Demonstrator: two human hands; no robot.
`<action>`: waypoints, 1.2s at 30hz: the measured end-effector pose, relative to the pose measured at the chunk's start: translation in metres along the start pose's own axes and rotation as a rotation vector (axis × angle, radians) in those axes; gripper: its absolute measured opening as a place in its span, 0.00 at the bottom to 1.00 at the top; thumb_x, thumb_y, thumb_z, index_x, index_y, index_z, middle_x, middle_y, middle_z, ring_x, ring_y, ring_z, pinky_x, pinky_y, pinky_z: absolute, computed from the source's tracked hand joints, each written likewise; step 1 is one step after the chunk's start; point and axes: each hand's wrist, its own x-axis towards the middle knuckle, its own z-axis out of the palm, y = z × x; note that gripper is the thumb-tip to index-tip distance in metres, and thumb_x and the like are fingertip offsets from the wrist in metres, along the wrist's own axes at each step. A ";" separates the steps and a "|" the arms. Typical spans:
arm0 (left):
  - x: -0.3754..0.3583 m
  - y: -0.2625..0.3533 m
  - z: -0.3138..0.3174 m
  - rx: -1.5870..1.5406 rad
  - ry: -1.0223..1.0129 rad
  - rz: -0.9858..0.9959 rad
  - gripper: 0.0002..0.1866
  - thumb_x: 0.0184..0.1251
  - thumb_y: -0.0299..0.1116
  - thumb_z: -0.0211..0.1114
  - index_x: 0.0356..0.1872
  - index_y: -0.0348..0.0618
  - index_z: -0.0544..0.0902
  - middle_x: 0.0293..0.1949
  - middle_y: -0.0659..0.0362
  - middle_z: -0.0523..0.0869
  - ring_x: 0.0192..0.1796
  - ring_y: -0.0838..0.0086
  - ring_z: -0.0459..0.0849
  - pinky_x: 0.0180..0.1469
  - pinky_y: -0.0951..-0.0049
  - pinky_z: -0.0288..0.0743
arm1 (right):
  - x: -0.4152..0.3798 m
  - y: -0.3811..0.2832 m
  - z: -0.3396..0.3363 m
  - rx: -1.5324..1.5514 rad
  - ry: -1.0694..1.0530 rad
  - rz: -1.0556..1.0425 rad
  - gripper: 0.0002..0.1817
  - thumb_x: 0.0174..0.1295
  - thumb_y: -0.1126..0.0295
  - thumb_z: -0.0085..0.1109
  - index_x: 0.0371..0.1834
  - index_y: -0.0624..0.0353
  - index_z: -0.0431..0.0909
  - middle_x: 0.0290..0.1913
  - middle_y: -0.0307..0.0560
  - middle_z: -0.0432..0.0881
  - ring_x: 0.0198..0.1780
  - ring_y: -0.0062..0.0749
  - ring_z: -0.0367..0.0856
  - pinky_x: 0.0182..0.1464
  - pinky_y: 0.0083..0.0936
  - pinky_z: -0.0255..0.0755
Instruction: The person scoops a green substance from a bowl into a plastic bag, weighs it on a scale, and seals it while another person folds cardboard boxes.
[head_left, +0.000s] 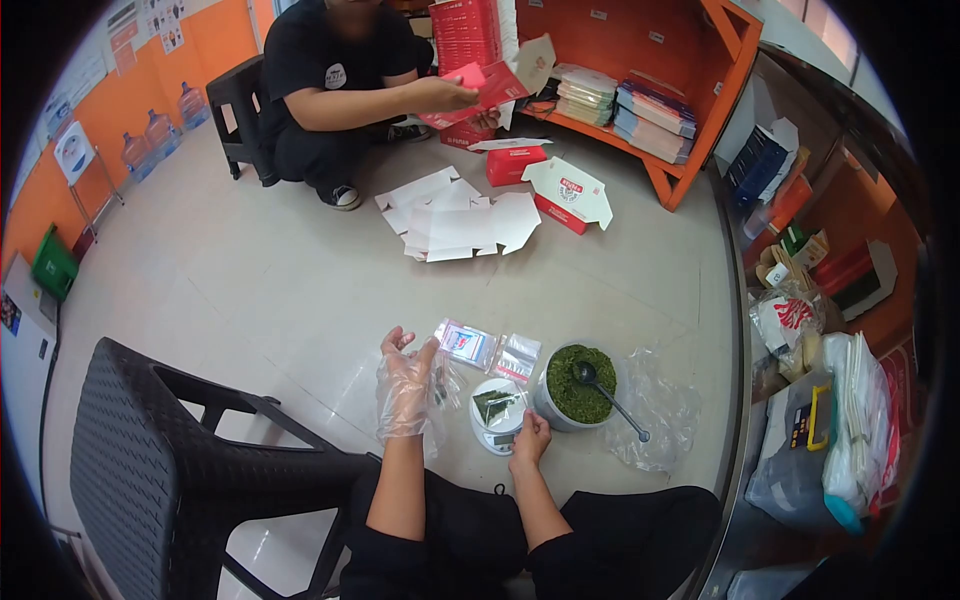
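My left hand (405,385), in a loose clear plastic glove, is raised left of the scale with its fingers apart, holding nothing I can see. My bare right hand (530,440) is closed at the scale's right edge, pinching the edge of a small clear plastic bag (493,404). Dark green contents show in the bag, which lies over the round white kitchen scale (484,437). Right of the scale stands a tub (550,412) of chopped green stuff (580,400), a dark ladle (625,412) resting in it. Packs of small clear bags (517,357) and a printed packet (465,343) lie behind the scale.
A crumpled plastic bag (660,405) lies beside the tub. A black stool (130,440) stands at my left. Unfolded white cartons (460,220) and red boxes (515,165) lie ahead, where another person (340,100) folds a red carton. Shelving with bins (790,450) runs along my right.
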 end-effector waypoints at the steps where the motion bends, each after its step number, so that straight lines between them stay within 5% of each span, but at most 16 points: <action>1: -0.001 0.002 0.000 0.000 -0.005 0.009 0.41 0.59 0.44 0.71 0.66 0.34 0.59 0.56 0.51 0.71 0.52 0.65 0.75 0.52 0.66 0.72 | -0.001 -0.003 0.002 0.010 0.000 -0.003 0.09 0.66 0.68 0.60 0.43 0.62 0.76 0.38 0.40 0.81 0.38 0.22 0.77 0.43 0.20 0.70; 7: 0.002 -0.013 0.001 0.042 0.015 0.041 0.39 0.60 0.45 0.71 0.64 0.33 0.61 0.55 0.52 0.74 0.43 0.68 0.80 0.46 0.69 0.75 | -0.014 -0.008 0.012 0.115 0.011 -0.032 0.05 0.63 0.72 0.62 0.37 0.61 0.79 0.35 0.38 0.79 0.37 0.20 0.74 0.41 0.19 0.67; 10: 0.003 -0.021 0.001 0.107 0.008 0.088 0.38 0.59 0.47 0.70 0.63 0.34 0.64 0.53 0.52 0.76 0.44 0.68 0.81 0.48 0.69 0.75 | -0.043 -0.020 0.012 -0.004 -0.148 -0.459 0.02 0.59 0.74 0.63 0.32 0.60 0.81 0.31 0.36 0.76 0.29 0.19 0.69 0.33 0.18 0.64; 11: 0.003 -0.017 0.002 0.106 0.013 0.094 0.38 0.59 0.47 0.70 0.63 0.34 0.64 0.53 0.52 0.76 0.44 0.68 0.81 0.48 0.69 0.75 | -0.057 -0.036 0.008 0.000 -0.154 -0.462 0.02 0.59 0.74 0.63 0.32 0.60 0.81 0.31 0.36 0.76 0.29 0.19 0.69 0.33 0.18 0.64; 13: 0.000 -0.012 0.002 0.149 0.005 0.138 0.37 0.61 0.47 0.69 0.63 0.35 0.64 0.52 0.53 0.77 0.45 0.69 0.80 0.50 0.70 0.74 | -0.077 -0.068 0.004 -0.314 -0.272 -0.774 0.04 0.61 0.71 0.63 0.33 0.61 0.82 0.31 0.38 0.75 0.25 0.19 0.68 0.28 0.18 0.62; 18: -0.004 0.000 0.014 -0.018 -0.241 0.084 0.30 0.66 0.42 0.65 0.63 0.35 0.66 0.55 0.51 0.77 0.54 0.68 0.78 0.56 0.69 0.72 | -0.076 -0.125 -0.011 -0.153 -0.321 -1.006 0.02 0.60 0.75 0.64 0.34 0.62 0.82 0.31 0.39 0.73 0.26 0.17 0.69 0.26 0.17 0.63; 20: -0.004 -0.003 0.024 -0.131 -0.450 0.213 0.25 0.69 0.39 0.63 0.61 0.35 0.70 0.55 0.51 0.78 0.58 0.68 0.77 0.59 0.70 0.70 | -0.071 -0.149 -0.018 -0.168 -0.373 -1.031 0.02 0.60 0.75 0.64 0.34 0.62 0.82 0.33 0.39 0.73 0.26 0.17 0.70 0.26 0.16 0.63; 21: -0.014 0.001 0.026 -0.135 -0.457 0.219 0.25 0.69 0.39 0.63 0.61 0.35 0.70 0.55 0.51 0.78 0.58 0.68 0.77 0.59 0.70 0.70 | -0.070 -0.159 -0.022 -0.188 -0.429 -1.043 0.03 0.60 0.75 0.64 0.34 0.63 0.82 0.35 0.39 0.73 0.27 0.16 0.70 0.26 0.16 0.64; 23: -0.034 0.020 0.036 -0.305 -0.787 0.127 0.24 0.69 0.40 0.64 0.59 0.35 0.73 0.51 0.55 0.81 0.55 0.71 0.78 0.60 0.71 0.69 | -0.069 -0.183 -0.025 -0.086 -0.474 -1.048 0.03 0.61 0.75 0.64 0.34 0.62 0.81 0.39 0.39 0.73 0.28 0.15 0.71 0.25 0.13 0.63; 26: -0.054 0.021 0.056 -0.178 -0.920 0.189 0.20 0.69 0.40 0.64 0.55 0.37 0.78 0.48 0.59 0.83 0.51 0.76 0.79 0.58 0.72 0.72 | -0.066 -0.212 -0.035 0.008 -0.696 -0.744 0.04 0.65 0.73 0.60 0.38 0.63 0.79 0.39 0.40 0.75 0.30 0.14 0.72 0.24 0.11 0.65; 29: -0.059 0.010 0.074 -0.029 -0.894 0.069 0.16 0.68 0.38 0.64 0.51 0.40 0.81 0.45 0.62 0.83 0.45 0.81 0.79 0.48 0.75 0.78 | -0.052 -0.219 -0.040 0.068 -0.729 -0.573 0.04 0.67 0.73 0.58 0.40 0.62 0.77 0.38 0.42 0.78 0.30 0.15 0.73 0.24 0.12 0.67; 30: -0.064 0.006 0.079 -0.115 -0.851 -0.012 0.13 0.69 0.38 0.63 0.48 0.41 0.83 0.42 0.63 0.84 0.41 0.84 0.79 0.36 0.79 0.80 | -0.049 -0.218 -0.042 0.080 -0.722 -0.561 0.05 0.67 0.73 0.58 0.40 0.63 0.76 0.34 0.42 0.80 0.29 0.15 0.74 0.24 0.12 0.68; 36: -0.064 0.001 0.087 -0.101 -0.840 -0.064 0.14 0.69 0.37 0.64 0.49 0.40 0.81 0.42 0.62 0.84 0.43 0.81 0.81 0.32 0.78 0.82 | -0.033 -0.203 -0.051 0.039 -0.672 -0.561 0.04 0.66 0.76 0.58 0.39 0.65 0.76 0.31 0.38 0.79 0.29 0.14 0.75 0.26 0.11 0.68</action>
